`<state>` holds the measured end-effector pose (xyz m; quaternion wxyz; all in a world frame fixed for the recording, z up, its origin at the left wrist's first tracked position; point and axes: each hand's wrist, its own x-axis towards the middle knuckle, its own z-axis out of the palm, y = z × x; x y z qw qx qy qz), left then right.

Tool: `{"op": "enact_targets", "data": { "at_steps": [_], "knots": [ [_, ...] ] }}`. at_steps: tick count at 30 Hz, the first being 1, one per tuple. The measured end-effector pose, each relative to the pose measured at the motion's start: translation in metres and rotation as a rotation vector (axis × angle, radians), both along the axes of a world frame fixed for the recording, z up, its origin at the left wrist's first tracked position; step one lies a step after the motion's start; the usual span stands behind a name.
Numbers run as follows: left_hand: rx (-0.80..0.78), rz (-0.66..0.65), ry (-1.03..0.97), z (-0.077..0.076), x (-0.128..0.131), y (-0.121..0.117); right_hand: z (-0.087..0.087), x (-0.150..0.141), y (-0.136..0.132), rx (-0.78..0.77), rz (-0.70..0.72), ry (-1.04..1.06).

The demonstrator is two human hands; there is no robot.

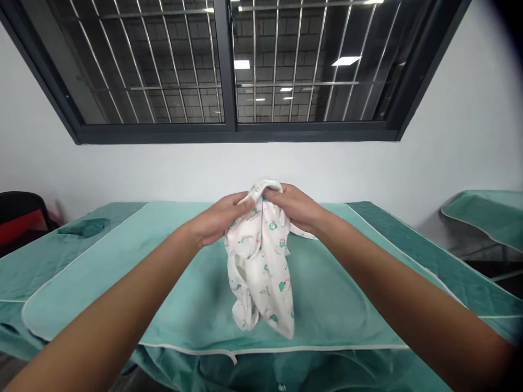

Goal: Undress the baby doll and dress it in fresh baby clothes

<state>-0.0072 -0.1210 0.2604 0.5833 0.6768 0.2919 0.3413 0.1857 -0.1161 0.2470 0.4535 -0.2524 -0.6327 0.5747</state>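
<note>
A small white garment (261, 267) printed with little green figures hangs in the air above a table. My left hand (218, 218) grips its top edge from the left, fingers closed on the cloth. My right hand (296, 206) pinches the same top edge from the right, close beside the left. The garment droops down in folds, its lower end near the table's front. Both forearms reach forward over the table.
The table wears a light green padded cover (122, 272) with white piping over a darker green cloth (429, 256). A barred dark window (229, 65) fills the wall behind. A second green-covered table (486, 212) stands at right. A red and black chair (20, 218) sits at left.
</note>
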Motion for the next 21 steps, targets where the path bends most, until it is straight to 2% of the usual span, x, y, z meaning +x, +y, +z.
{"op": "enact_targets", "data": {
  "at_steps": [2,5,6,8,10,11,13,16,17,19,21],
  "knots": [
    [-0.036,-0.020,0.042,-0.014,-0.001,0.000,-0.016,-0.002,0.006,-0.067,-0.077,0.109],
    [-0.065,0.094,-0.093,-0.031,0.000,0.005,-0.041,-0.002,0.012,-0.170,-0.133,0.158],
    [-0.078,0.136,-0.161,-0.036,0.001,0.008,-0.048,-0.002,0.011,-0.198,-0.106,0.127],
    [-0.113,0.192,-0.241,-0.044,0.003,0.014,-0.057,-0.001,0.008,-0.221,0.033,-0.012],
    [-0.174,0.172,-0.220,-0.051,0.004,0.016,-0.061,-0.001,0.005,-0.189,0.151,-0.120],
    [-0.207,0.135,-0.189,-0.054,0.002,0.017,-0.061,-0.003,0.004,-0.165,0.158,-0.118],
    [-0.256,0.017,-0.107,-0.059,-0.002,0.015,-0.063,-0.006,0.004,-0.159,0.077,-0.025],
    [-0.262,-0.138,-0.007,-0.065,-0.012,0.013,-0.070,-0.010,0.009,-0.244,-0.101,0.124],
    [-0.257,-0.146,-0.010,-0.067,-0.014,0.014,-0.074,-0.010,0.010,-0.262,-0.153,0.156],
    [-0.245,-0.076,-0.094,-0.071,-0.016,0.016,-0.084,-0.009,0.010,-0.266,-0.218,0.185],
    [-0.212,0.045,-0.233,-0.075,-0.014,0.018,-0.093,-0.007,0.006,-0.249,-0.135,0.123]
  ]
}}
